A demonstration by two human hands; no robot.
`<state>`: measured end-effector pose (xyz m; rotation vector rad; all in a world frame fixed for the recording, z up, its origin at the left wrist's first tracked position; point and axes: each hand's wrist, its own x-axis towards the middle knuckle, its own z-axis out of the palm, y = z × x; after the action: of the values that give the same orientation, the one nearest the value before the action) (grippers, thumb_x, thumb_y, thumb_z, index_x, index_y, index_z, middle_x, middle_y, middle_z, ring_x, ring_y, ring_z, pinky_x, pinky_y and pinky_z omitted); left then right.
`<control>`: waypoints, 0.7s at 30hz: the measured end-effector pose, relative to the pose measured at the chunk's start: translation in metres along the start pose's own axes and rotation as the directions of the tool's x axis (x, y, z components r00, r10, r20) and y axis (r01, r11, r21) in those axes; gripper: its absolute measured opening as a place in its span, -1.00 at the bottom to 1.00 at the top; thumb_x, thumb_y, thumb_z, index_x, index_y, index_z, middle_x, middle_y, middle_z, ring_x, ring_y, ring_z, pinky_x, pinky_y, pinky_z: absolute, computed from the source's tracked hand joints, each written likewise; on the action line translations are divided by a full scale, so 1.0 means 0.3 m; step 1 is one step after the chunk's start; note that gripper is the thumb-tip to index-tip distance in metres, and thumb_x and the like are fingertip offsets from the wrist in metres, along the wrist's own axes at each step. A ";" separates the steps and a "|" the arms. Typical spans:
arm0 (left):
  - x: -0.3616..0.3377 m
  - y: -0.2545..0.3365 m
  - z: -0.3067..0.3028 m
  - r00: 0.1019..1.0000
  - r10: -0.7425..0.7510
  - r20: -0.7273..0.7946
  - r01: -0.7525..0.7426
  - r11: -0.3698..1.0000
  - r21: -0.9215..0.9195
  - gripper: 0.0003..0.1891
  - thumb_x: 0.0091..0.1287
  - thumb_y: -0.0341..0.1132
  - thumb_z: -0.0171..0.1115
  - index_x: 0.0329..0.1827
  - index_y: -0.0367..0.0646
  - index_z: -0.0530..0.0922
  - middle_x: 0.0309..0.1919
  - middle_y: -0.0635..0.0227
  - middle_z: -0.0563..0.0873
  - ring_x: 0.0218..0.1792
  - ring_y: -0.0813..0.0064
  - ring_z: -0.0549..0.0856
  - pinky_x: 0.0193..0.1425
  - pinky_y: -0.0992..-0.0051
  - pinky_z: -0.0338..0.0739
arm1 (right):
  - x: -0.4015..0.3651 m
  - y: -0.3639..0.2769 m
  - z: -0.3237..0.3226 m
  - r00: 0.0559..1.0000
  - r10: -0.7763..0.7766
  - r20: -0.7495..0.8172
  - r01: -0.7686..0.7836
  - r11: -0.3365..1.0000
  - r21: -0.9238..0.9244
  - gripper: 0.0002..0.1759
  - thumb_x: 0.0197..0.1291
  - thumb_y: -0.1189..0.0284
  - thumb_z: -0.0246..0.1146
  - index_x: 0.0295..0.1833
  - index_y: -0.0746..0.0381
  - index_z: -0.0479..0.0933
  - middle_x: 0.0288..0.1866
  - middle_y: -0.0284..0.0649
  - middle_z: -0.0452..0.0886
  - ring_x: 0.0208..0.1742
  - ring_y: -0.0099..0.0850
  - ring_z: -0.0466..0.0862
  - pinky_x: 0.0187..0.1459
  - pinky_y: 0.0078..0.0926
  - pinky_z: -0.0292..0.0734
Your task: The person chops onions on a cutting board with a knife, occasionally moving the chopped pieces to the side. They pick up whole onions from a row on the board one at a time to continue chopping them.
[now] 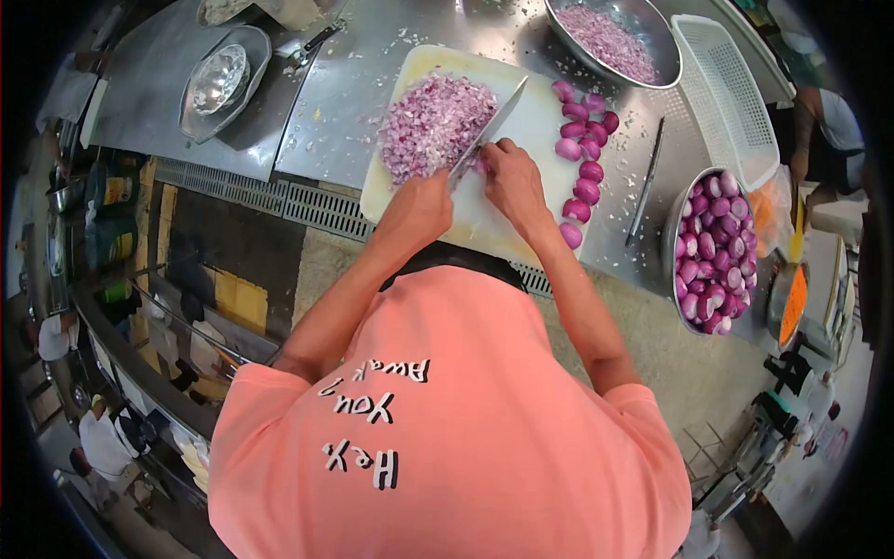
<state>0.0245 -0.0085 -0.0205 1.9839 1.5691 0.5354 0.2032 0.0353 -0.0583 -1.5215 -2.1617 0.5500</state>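
Note:
My left hand [416, 210] is closed around the handle of a kitchen knife [501, 114], its blade slanting up and to the right over the cutting board [507, 228]. Close beside the blade, my right hand [514, 182] has its fingers curled over a piece of purple onion [480, 166], mostly hidden beneath them. Chopped onion [436, 126] lies heaped on the board's left part, against the far side of the knife. Along the board's right edge runs a line of peeled onion pieces [587, 191].
A steel bowl [672, 65] of chopped onion stands at the back, beside a white plastic basket [722, 102]. Rightward are a slim metal tool [646, 182] and a bowl [672, 247] of peeled onions. Metal dishes [223, 79] sit left on the steel table [335, 121]. Other people are around.

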 end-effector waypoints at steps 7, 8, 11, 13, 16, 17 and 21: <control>-0.001 0.026 -0.006 0.993 -0.087 0.085 0.088 0.996 -0.011 -0.85 0.25 -0.51 0.07 -0.23 -0.48 0.50 -0.52 -0.33 0.60 -0.39 -0.29 0.66 -0.30 -0.09 0.52 | -0.003 0.003 0.021 0.999 -0.012 -0.036 0.012 1.000 0.007 -0.73 0.04 0.63 0.17 -0.10 0.25 0.56 -0.19 -0.04 0.56 -0.19 0.01 0.57 -0.14 -0.07 0.52; -0.017 0.052 -0.042 0.993 -0.086 0.077 0.087 0.996 -0.010 -0.85 0.26 -0.51 0.07 -0.21 -0.47 0.50 -0.52 -0.34 0.60 -0.38 -0.29 0.66 -0.28 -0.09 0.52 | -0.005 0.009 0.018 0.999 -0.018 -0.036 0.018 1.000 0.009 -0.74 0.05 0.63 0.16 -0.10 0.25 0.56 -0.19 -0.05 0.56 -0.19 0.01 0.57 -0.15 -0.08 0.52; -0.031 0.038 -0.024 0.991 -0.108 0.082 0.107 0.994 0.021 -0.84 0.31 -0.46 0.06 -0.19 -0.44 0.48 -0.48 -0.30 0.61 -0.33 -0.29 0.65 -0.24 -0.07 0.50 | -0.010 0.007 0.025 0.998 0.006 -0.067 -0.004 0.999 0.032 -0.74 0.06 0.64 0.17 -0.10 0.24 0.56 -0.19 -0.06 0.56 -0.19 0.00 0.56 -0.15 -0.08 0.52; -0.036 0.034 -0.002 0.983 -0.133 0.127 0.130 0.991 0.033 -0.83 0.35 -0.41 0.06 -0.19 -0.41 0.47 -0.45 -0.27 0.61 -0.30 -0.28 0.64 -0.23 -0.06 0.47 | -0.014 0.001 0.032 0.996 0.007 -0.094 -0.005 1.000 0.025 -0.74 0.06 0.64 0.17 -0.10 0.24 0.57 -0.18 -0.06 0.56 -0.18 -0.01 0.56 -0.16 -0.08 0.52; 0.003 0.063 -0.043 0.977 -0.153 0.147 0.150 0.988 0.031 -0.85 0.31 -0.47 0.06 -0.20 -0.43 0.50 -0.44 -0.31 0.63 -0.29 -0.29 0.67 -0.22 -0.09 0.53 | -0.030 0.021 0.039 0.992 -0.009 -0.123 0.012 1.000 0.022 -0.74 0.05 0.64 0.17 -0.11 0.25 0.57 -0.19 -0.07 0.56 -0.18 -0.02 0.56 -0.16 -0.09 0.52; -0.015 0.074 -0.045 0.978 -0.142 0.152 0.138 0.990 0.037 -0.85 0.31 -0.47 0.06 -0.20 -0.43 0.50 -0.44 -0.31 0.63 -0.29 -0.29 0.67 -0.22 -0.09 0.53 | -0.026 0.025 0.040 0.991 -0.029 -0.127 0.035 0.998 0.045 -0.75 0.05 0.64 0.17 -0.11 0.26 0.56 -0.19 -0.07 0.55 -0.17 -0.02 0.56 -0.16 -0.10 0.53; -0.018 0.032 0.014 0.993 -0.071 0.092 0.066 0.996 0.063 -0.85 0.33 -0.45 0.04 -0.23 -0.42 0.50 -0.45 -0.31 0.63 -0.30 -0.29 0.67 -0.23 -0.08 0.53 | -0.038 0.016 0.049 0.991 0.023 -0.131 -0.014 0.998 0.064 -0.78 0.06 0.64 0.17 -0.13 0.27 0.55 -0.21 -0.06 0.54 -0.17 -0.02 0.55 -0.15 -0.11 0.51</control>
<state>0.0330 -0.0163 -0.0175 1.9615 1.6055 0.3658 0.2021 0.0249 -0.0744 -1.5026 -2.0141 0.5035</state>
